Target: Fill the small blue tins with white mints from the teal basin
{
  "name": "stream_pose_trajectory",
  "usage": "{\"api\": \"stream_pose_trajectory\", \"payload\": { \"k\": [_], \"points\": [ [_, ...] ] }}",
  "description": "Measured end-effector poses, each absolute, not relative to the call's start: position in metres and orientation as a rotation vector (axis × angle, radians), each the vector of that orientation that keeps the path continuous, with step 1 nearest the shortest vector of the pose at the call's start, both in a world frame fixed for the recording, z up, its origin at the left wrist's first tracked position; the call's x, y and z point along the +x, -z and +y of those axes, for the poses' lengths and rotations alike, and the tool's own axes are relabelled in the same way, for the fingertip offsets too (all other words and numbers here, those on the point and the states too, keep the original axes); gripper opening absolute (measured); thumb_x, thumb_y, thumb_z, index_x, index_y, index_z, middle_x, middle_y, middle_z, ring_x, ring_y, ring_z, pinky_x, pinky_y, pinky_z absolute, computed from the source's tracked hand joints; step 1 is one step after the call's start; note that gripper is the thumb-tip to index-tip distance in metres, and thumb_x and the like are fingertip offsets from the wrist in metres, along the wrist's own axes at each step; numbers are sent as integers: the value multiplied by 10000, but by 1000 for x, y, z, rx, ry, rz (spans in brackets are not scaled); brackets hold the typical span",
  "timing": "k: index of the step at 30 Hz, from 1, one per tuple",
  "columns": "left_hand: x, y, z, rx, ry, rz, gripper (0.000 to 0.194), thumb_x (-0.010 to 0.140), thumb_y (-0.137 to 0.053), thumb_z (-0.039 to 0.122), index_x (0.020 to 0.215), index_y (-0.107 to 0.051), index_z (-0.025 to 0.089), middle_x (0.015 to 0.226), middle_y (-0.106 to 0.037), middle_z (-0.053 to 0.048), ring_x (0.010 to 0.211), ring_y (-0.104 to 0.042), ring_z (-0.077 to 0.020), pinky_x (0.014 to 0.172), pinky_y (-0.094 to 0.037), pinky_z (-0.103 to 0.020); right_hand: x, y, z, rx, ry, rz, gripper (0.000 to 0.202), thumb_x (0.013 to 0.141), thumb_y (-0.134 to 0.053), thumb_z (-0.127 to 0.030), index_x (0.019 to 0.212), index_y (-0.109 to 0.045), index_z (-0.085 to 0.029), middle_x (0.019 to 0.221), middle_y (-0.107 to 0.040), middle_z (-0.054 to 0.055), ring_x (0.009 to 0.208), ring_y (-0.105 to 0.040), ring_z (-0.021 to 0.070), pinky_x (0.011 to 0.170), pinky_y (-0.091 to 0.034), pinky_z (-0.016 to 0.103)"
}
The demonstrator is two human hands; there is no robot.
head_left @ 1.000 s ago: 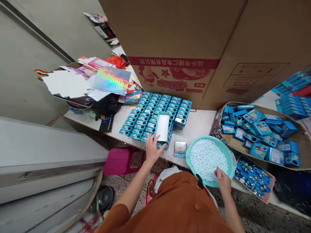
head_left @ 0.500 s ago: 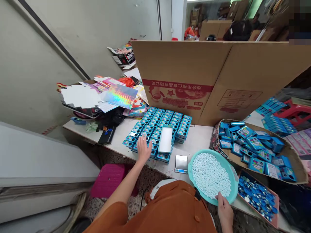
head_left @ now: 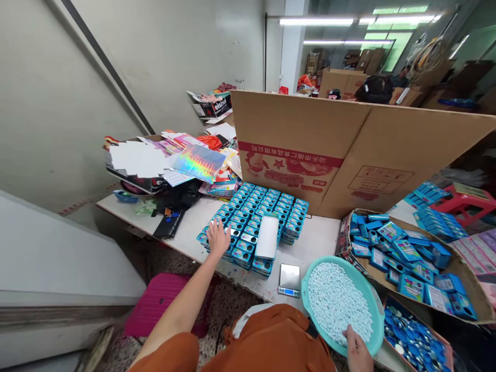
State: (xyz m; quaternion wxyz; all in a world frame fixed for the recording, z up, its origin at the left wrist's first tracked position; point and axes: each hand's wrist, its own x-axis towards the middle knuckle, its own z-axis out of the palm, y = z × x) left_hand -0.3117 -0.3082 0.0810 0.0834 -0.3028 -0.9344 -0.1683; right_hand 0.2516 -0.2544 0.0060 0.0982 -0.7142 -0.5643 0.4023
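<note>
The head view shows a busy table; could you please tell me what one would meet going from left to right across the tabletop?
Flat black object, left hand, long white-and-blue tray, digital scale, teal basin, open cardboard box.

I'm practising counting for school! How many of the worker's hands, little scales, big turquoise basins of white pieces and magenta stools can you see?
Worker's hands: 2 (left hand, right hand)
Little scale: 1
Turquoise basin of white pieces: 1
Magenta stool: 1
Total: 5
</note>
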Motion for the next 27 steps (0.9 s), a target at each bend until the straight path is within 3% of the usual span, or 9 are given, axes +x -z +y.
{"api": "stream_pose_trajectory", "payload": {
  "k": [8, 16, 23, 27],
  "points": [
    [-329, -78, -317, -940, 485, -2774, 603, 925, -237, 466, 1420, -331, 136, 1502, -283, -161, 1404, -166, -352, 1098, -191, -570, 253, -3, -268, -2187, -1207, -1663, 717, 688, -286, -798, 808, -693, -220, 1042, -693, 109, 1031, -593, 339, 887, -434, 399],
    [-338, -63, -318, -1167, 379, -3087, 851, 835, -246, 683, 1451, -244, 96, 1536, -159, -177, 1427, -76, -350, 1117, -99, -580, 244, -11, -282, -2198, -1134, -1680, 617, 759, -291, -715, 772, -678, -234, 961, -711, 85, 973, -613, 321, 826, -446, 375],
    [-319, -74, -328, -1211, 618, -2798, 756, 898, -202, 586, 1458, -200, 80, 1536, -171, -163, 1432, -100, -306, 1140, -100, -533, 236, -16, -282, -2169, -1143, -1655, 567, 783, -321, -668, 773, -675, -225, 935, -714, 81, 978, -607, 310, 838, -428, 361],
    [-296, -62, -341, -1588, 543, -2578, 716, 907, -242, 555, 1464, -200, 106, 1526, -223, -142, 1431, -135, -267, 1154, -130, -480, 234, -17, -281, -2137, -1109, -1646, 567, 787, -330, -656, 774, -678, -208, 926, -714, 92, 954, -609, 302, 829, -426, 352]
  ]
}}
